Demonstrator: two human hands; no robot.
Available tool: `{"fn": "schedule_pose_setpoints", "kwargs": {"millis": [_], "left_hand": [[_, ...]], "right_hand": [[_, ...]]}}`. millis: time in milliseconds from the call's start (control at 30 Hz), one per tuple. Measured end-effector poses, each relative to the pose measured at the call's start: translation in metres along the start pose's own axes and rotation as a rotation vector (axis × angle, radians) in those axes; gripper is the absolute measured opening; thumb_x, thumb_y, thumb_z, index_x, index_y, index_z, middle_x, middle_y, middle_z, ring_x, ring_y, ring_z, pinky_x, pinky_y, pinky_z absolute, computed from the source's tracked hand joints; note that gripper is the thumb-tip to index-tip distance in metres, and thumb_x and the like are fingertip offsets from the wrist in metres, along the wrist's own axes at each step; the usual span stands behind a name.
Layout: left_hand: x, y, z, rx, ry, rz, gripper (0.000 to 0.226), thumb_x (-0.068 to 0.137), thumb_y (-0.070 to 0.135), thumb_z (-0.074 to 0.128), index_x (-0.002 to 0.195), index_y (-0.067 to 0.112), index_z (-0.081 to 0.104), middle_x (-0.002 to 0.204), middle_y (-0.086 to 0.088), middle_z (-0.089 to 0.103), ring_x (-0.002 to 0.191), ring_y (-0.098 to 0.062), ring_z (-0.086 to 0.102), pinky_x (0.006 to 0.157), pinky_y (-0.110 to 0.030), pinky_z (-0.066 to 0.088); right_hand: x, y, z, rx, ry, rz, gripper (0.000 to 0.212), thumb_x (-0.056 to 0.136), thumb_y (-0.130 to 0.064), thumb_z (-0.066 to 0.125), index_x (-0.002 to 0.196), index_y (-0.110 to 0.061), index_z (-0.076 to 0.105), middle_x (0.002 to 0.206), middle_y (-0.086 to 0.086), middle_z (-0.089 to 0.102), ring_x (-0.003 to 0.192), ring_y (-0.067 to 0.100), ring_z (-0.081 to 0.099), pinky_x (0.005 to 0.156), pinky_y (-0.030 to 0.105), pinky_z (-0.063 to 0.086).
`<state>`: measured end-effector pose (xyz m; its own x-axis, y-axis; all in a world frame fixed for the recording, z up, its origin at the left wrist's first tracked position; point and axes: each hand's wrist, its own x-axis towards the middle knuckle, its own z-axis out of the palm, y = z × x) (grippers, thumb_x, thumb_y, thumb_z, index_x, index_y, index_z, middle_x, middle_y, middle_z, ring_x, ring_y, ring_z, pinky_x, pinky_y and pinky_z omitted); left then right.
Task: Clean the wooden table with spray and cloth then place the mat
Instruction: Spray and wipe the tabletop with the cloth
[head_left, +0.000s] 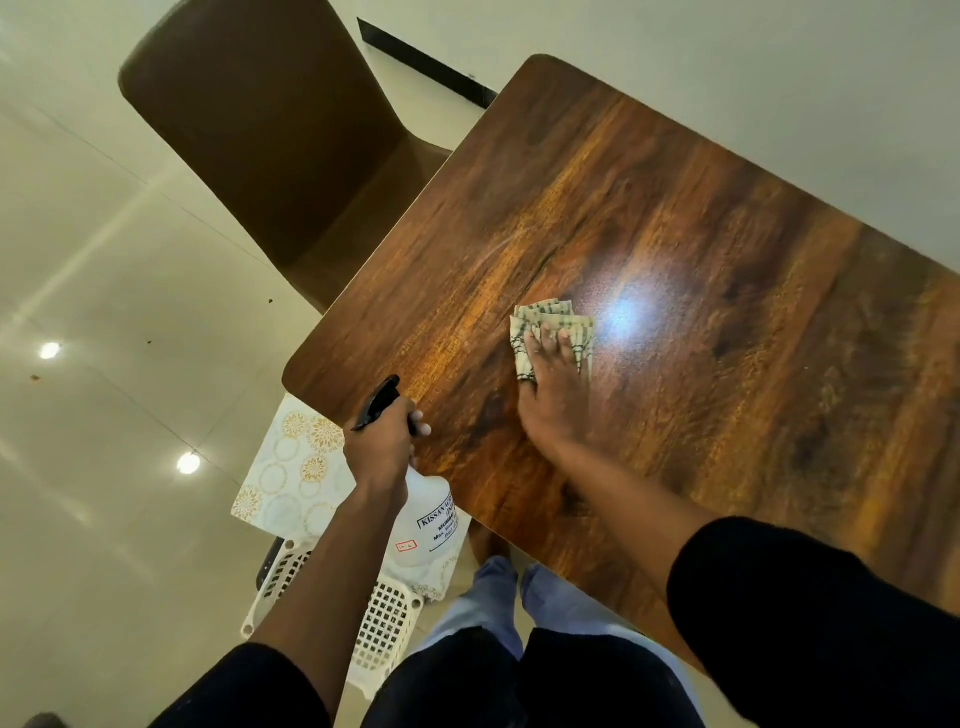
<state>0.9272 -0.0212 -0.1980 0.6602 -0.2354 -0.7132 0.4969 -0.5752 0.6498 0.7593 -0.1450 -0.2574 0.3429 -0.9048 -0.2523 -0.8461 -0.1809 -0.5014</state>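
Single head-worn wide-angle view, looking steeply down and forward from above the person's own legs, close over the near edge of the wooden table (675, 249), which runs diagonally across the right of the picture. Both forearms enter from the bottom edge, left hand (382, 447) near centre-left and right hand (553, 389) over the tabletop. Floor (93, 291) fills the left, a brown chair (270, 135) sits top left, and straight lines bend toward the edges.

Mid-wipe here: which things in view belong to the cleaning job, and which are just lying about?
Job:
- table
- cloth under right hand
- spray bottle in left hand
- mat

Lying about:
- chair
- basket
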Motion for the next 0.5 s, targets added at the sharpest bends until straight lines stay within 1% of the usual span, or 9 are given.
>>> {"fn": "schedule_pose_setpoints", "kwargs": {"millis": [33, 67, 133, 233, 300, 400, 467, 500], "left_hand": [[0.001, -0.001, 0.000, -0.007, 0.001, -0.001, 0.025, 0.091, 0.022, 0.071, 0.096, -0.001, 0.080, 0.076, -0.013, 0.078, 0.044, -0.012, 0.049, 0.049, -0.027, 0.041], [0.002, -0.001, 0.000, -0.010, 0.004, -0.002, 0.025, 0.090, 0.022, 0.072, 0.095, -0.001, 0.081, 0.078, -0.015, 0.079, 0.044, -0.012, 0.049, 0.049, -0.027, 0.041], [0.002, 0.000, 0.000, -0.010, 0.008, 0.003, 0.024, 0.091, 0.021, 0.072, 0.092, -0.001, 0.080, 0.077, -0.017, 0.078, 0.044, -0.013, 0.048, 0.048, -0.027, 0.041], [0.003, 0.002, 0.001, 0.010, 0.019, 0.014, 0.020, 0.092, 0.017, 0.071, 0.081, 0.002, 0.078, 0.068, -0.011, 0.074, 0.042, -0.012, 0.047, 0.043, -0.024, 0.041], [0.003, 0.003, 0.004, 0.017, 0.027, 0.021, 0.019, 0.092, 0.017, 0.071, 0.081, 0.002, 0.077, 0.070, -0.012, 0.074, 0.041, -0.011, 0.048, 0.040, -0.021, 0.042], [0.006, 0.005, 0.008, 0.012, 0.017, -0.002, 0.020, 0.091, 0.020, 0.072, 0.087, 0.001, 0.078, 0.071, -0.012, 0.075, 0.039, -0.010, 0.046, 0.043, -0.024, 0.041], [0.008, 0.007, 0.010, 0.010, -0.006, -0.013, 0.020, 0.091, 0.019, 0.072, 0.085, 0.001, 0.078, 0.070, -0.012, 0.074, 0.038, -0.012, 0.044, 0.046, -0.027, 0.039], [0.009, 0.008, 0.012, 0.006, -0.016, -0.011, 0.020, 0.090, 0.019, 0.072, 0.084, 0.001, 0.077, 0.070, -0.012, 0.074, 0.039, -0.012, 0.043, 0.047, -0.027, 0.039]], "right_hand": [[-0.005, -0.008, 0.006, -0.013, -0.004, -0.023, 0.073, 0.098, -0.022, 0.051, 0.161, -0.037, 0.017, 0.171, -0.010, 0.008, 0.158, 0.014, -0.004, 0.126, 0.056, 0.013], [-0.012, -0.015, 0.012, -0.036, -0.030, -0.084, 0.073, 0.097, -0.021, 0.051, 0.162, -0.034, 0.019, 0.171, -0.008, 0.010, 0.158, 0.016, -0.003, 0.127, 0.055, 0.010], [-0.028, -0.027, 0.020, -0.077, -0.105, -0.275, 0.074, 0.093, -0.016, 0.053, 0.161, -0.028, 0.026, 0.170, -0.004, 0.015, 0.158, 0.019, 0.003, 0.127, 0.052, 0.006], [-0.041, -0.029, 0.033, -0.115, -0.182, -0.574, 0.075, 0.088, -0.014, 0.059, 0.158, -0.025, 0.036, 0.168, -0.005, 0.022, 0.158, 0.020, 0.010, 0.127, 0.048, 0.004], [-0.034, -0.020, 0.035, -0.151, -0.222, -0.674, 0.074, 0.089, -0.016, 0.058, 0.159, -0.026, 0.035, 0.169, -0.006, 0.020, 0.158, 0.017, 0.009, 0.127, 0.045, 0.001], [-0.014, -0.012, 0.025, -0.196, -0.268, -0.715, 0.077, 0.090, -0.013, 0.056, 0.160, -0.028, 0.029, 0.170, -0.006, 0.016, 0.158, 0.015, 0.005, 0.127, 0.043, -0.003], [0.000, -0.012, 0.015, -0.201, -0.258, -0.643, 0.079, 0.091, -0.010, 0.053, 0.162, -0.029, 0.024, 0.170, -0.007, 0.011, 0.158, 0.014, 0.003, 0.128, 0.045, -0.003], [0.008, -0.011, 0.009, -0.203, -0.234, -0.584, 0.079, 0.092, -0.009, 0.051, 0.162, -0.030, 0.021, 0.170, -0.007, 0.010, 0.158, 0.015, 0.003, 0.128, 0.048, 0.000]]}}
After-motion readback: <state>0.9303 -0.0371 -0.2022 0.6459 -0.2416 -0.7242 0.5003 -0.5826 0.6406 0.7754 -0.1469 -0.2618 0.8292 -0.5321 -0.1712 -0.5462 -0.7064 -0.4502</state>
